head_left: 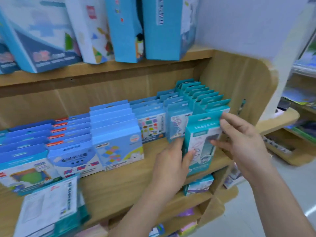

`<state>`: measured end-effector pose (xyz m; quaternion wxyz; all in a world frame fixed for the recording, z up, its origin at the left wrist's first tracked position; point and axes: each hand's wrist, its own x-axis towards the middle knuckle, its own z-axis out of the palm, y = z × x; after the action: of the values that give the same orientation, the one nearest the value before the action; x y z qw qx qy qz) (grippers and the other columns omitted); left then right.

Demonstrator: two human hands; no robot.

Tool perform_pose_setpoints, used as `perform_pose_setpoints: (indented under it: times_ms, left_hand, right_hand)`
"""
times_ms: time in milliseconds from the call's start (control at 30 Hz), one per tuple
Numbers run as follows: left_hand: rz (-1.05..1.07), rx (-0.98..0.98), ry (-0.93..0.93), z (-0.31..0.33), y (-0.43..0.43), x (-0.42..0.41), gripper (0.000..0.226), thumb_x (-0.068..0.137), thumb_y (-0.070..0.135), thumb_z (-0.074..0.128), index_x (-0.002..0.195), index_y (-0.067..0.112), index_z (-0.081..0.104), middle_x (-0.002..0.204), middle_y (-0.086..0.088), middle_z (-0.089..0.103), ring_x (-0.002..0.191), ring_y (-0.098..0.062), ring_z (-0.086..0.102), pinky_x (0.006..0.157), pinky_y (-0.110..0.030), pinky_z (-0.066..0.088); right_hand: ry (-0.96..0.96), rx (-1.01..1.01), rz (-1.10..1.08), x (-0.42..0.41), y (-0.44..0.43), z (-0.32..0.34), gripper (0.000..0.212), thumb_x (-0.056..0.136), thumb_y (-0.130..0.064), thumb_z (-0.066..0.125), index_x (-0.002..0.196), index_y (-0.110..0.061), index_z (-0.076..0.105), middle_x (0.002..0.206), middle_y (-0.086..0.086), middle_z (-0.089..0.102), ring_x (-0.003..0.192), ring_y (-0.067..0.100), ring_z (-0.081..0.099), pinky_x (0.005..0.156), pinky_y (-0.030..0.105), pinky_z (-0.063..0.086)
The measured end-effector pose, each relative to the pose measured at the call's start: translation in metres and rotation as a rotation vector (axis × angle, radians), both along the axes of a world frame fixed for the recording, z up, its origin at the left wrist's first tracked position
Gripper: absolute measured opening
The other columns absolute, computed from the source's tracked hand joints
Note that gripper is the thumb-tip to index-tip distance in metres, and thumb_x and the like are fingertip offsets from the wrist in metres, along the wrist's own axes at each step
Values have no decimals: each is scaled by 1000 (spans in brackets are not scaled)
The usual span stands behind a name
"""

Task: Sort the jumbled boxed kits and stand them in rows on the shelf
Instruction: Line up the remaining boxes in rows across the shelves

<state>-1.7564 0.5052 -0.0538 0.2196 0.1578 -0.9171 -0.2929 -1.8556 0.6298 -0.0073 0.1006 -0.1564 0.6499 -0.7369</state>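
Boxed kits [118, 146] fill the wooden shelf [119, 178] in front of you, standing upright in rows that run from near to far: dark blue ones at the left, then pale blue ones, then sticker-printed ones, and a long teal row [201, 96] at the far right against the shelf's side panel [239, 79]. Larger blue boxes [159, 28] stand on the shelf board above. At the near left, a loose stack of teal-and-white kits [49, 207] lies tilted over the shelf's front edge, out of any row.

Your two hands hold one teal kit [203, 139] upright at the near end of the right-hand rows, its base close to the front of the shelf. Your right hand [242, 137] grips it at the top right corner by the hanger tab, thumb across the front face. Your left hand [172, 161] closes around its lower left edge, thumb on the front. Just left of it stands a slimmer clear-fronted kit [176, 124], touching or nearly touching your left hand's fingers.
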Motion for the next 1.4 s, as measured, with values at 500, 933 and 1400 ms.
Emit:
perform_pose_setpoints:
  times_ms: [500,933,1400]
  left_hand:
    - [184,-98,36,-41,30,-128,43,90,32,61,126,16,45,101,-6,69,81,-22,68,65,-39,56]
    - [151,-247,-67,-34,36,-131,31,92,29,57,110,11,40,101,-12,60,78,-35,64,57,-40,46]
    - [168,-112,42,-36,24,-104,24,91,33,58,110,20,49,109,2,64,82,-20,64,65,-36,51]
  right_hand:
    - [474,480,30,-73,45,-50,61,95,-5,40,140,-43,28,121,-13,55,114,3,53,91,27,49]
    - [748,875,-7,-84,28,-51,67,92,-20,48,147,-38,13,123,1,51,95,19,57,66,30,45]
    - [730,601,45,-70,23,-48,54,92,-18,53,140,-34,35,112,-9,54,100,5,51,67,13,44]
